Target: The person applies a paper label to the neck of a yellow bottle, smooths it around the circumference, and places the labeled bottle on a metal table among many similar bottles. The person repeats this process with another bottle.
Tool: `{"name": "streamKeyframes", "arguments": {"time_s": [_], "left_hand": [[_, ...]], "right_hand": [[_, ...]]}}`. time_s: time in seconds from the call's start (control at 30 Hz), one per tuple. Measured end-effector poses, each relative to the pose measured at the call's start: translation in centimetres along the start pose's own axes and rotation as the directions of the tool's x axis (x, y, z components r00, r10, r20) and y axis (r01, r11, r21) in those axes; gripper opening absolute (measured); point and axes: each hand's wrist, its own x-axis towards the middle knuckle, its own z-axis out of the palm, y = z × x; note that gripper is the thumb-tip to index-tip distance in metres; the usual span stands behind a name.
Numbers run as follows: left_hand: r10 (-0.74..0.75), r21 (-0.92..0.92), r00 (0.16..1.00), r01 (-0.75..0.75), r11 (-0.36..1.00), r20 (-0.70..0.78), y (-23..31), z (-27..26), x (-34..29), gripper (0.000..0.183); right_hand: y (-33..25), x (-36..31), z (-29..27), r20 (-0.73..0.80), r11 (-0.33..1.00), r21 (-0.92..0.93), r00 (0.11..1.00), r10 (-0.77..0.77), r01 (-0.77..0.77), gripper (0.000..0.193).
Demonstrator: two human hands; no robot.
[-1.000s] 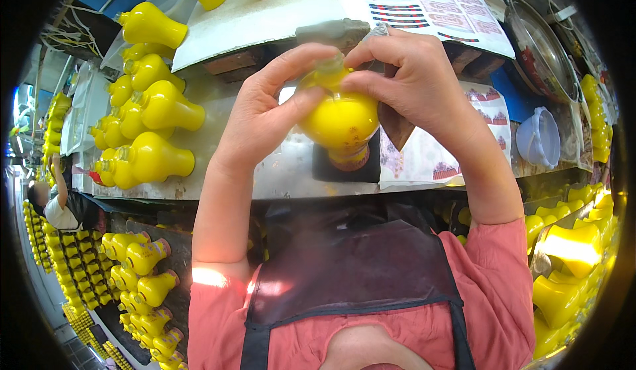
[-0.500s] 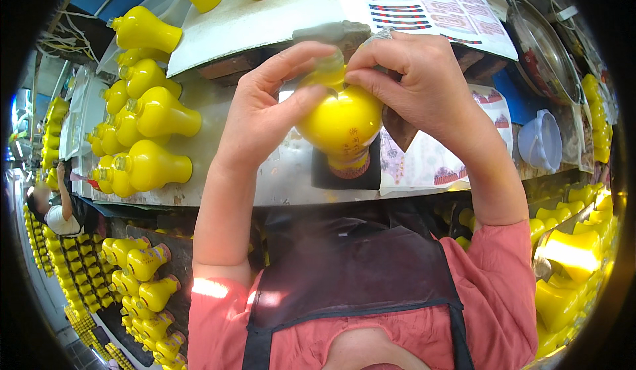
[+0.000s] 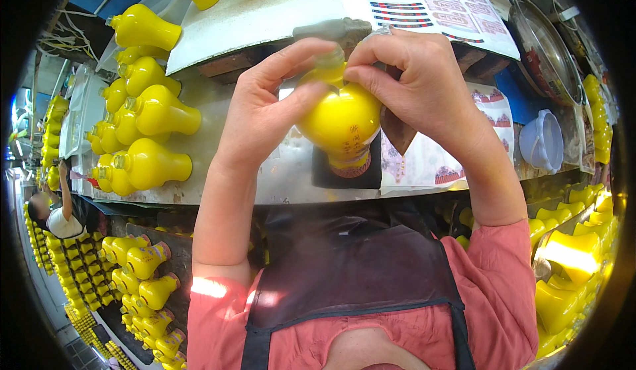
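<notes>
One yellow bottle (image 3: 339,117) was between the two hands in the head view, tilted with its neck away from the body, over a dark pad (image 3: 326,177) on the desk (image 3: 262,186); whether its base touched the pad could not be told. At its neck, the left grip (image 3: 268,98) was clamped on it, fingers blurred, while the right grip (image 3: 412,72) had thumb and forefinger pinched together against it; anything thin between them could not be made out. Dark lettering (image 3: 352,135) and a patterned band (image 3: 351,168) at its base were already on, so it looked well advanced, with perhaps only the neck area left. Left of it, plain bottles (image 3: 164,110) showed bare yellow sides, seemingly not yet begun. Right of it lay a printed sheet (image 3: 412,166) with reddish motifs. Farther down to its left, patterned bottles (image 3: 147,259) appeared further along.
</notes>
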Motion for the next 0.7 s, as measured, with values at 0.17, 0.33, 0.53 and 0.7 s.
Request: {"name": "streamKeyframes", "arguments": {"time_s": [0.17,0.33,0.53,0.7], "left_hand": [[-0.011,-0.019,1.000,0.011,1.000,0.021,-0.2,-0.1,0.1,0.041],[-0.018,-0.043,0.999,0.020,0.999,0.044,-0.5,-0.3,0.3,0.041],[-0.056,-0.080,0.998,0.059,0.995,0.034,-0.2,0.0,0.4,0.041],[-0.060,-0.031,0.998,0.061,0.998,0.033,-0.1,0.0,0.8,0.039]], "right_hand": [[0.4,-0.3,-0.2,0.041,0.992,0.123,0.999,0.036,-0.041,0.010],[1.2,-0.6,-0.7,0.172,0.927,0.259,0.957,0.232,-0.272,0.016],[0.9,-0.3,-0.6,0.148,0.965,0.147,0.969,0.197,-0.219,0.021],[-1.7,-1.6,-0.6,-0.021,0.920,0.176,0.933,0.360,-0.351,0.018]]}}
